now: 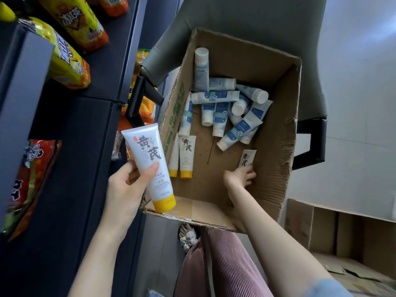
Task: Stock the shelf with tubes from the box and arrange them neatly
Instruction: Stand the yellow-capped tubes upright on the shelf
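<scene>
Cardboard box (278,146), left hand (126,186) holding tube (147,155), right hand (240,179) gripping second tube (247,157)

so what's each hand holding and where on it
The left grip holds a yellow-capped white tube round its lower body, thumb across the front. The right grip pinches the near end of a second tube inside the box.

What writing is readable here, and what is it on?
"黄芪": raised tube, yellow-capped tube lying in the box, leaning tube by its right wall.
"冰红茶": yellow bottle on the shelf.
"控": blue-and-white tubes.
Too blurred: tubes' small print, green print on box flap, snack bags.
</scene>
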Motion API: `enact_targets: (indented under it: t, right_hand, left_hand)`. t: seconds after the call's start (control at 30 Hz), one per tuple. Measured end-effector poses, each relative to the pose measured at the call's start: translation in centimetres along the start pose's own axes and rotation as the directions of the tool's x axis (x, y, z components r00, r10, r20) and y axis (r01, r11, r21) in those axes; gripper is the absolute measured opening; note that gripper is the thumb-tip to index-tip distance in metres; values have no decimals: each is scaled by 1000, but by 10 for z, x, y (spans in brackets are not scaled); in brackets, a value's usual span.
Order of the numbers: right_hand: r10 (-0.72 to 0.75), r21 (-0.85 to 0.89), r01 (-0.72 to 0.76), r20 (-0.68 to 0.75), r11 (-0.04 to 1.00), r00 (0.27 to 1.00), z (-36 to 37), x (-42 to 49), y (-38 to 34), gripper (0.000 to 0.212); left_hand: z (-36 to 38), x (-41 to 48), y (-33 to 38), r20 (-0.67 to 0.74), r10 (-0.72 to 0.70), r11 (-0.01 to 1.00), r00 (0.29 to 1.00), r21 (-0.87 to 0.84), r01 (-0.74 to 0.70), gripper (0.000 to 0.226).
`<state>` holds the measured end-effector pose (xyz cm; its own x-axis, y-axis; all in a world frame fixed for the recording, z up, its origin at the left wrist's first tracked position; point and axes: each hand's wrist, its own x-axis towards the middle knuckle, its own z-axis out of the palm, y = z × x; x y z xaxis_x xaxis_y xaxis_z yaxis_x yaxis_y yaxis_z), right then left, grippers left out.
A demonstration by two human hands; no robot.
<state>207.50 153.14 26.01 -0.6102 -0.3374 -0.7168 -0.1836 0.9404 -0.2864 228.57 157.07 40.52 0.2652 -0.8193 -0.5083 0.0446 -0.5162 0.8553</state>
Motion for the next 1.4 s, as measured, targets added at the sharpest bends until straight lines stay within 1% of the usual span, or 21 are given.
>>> enact_targets:
  t: [0.07,0.17,0.23,0.3,0.43,0.57,0.67,0.8,0.9,1.0,1.17,1.3,1.4]
  right_hand:
    - [15,-26,-16,-71,1000,997,8,0,-2,83]
    - [-14,-71,3,-158,997,987,17,1,2,84]
    - [-42,-84,26,-191,996,981,21,3,6,82]
    - [-46,-62,34,-198,997,979,22,7,9,78]
    - [-40,-7,39,-130,999,991,18,19,15,66]
    - [-44,12,45,-84,999,995,11,29,19,53]
    - [-75,49,76,-19,996,997,5,34,20,54]
    - [-161,146,153,48,977,986,-5,32,21,51]
    - [-243,229,214,106,950,964,-16,20,20,54]
    - [-349,336,274,188,901,918,-31,-3,15,60]
    - [-497,472,318,325,822,804,-61,-56,-1,51]
    - [-622,566,355,391,744,678,-91,-106,-15,53]
    - [-698,619,367,457,694,551,-116,-146,-25,50]
  left_hand:
    - [2,1,1,5,4,1000,1000,8,-4,24]
    - [4,4,1,9,12,1000,1000,15,-12,24]
    - [4,5,1,9,13,1000,1000,19,-13,26]
    - [3,6,1,5,16,1000,1000,23,-16,26]
    - [0,7,-1,-13,14,1000,1000,28,-14,25]
    - [1,9,-3,-25,14,999,1000,33,-14,24]
    - [2,10,-5,-27,16,999,1000,39,-15,21]
    - [3,8,-3,-20,19,998,1000,59,-18,21]
    - [4,3,2,-1,34,997,999,73,-34,19]
    - [3,-6,9,13,43,998,999,53,-44,15]
    - [-4,-28,26,-42,106,992,993,75,-102,20]
    - [-16,-52,38,-77,145,989,986,40,-142,18]
    - [-30,-76,48,-105,190,982,976,29,-188,22]
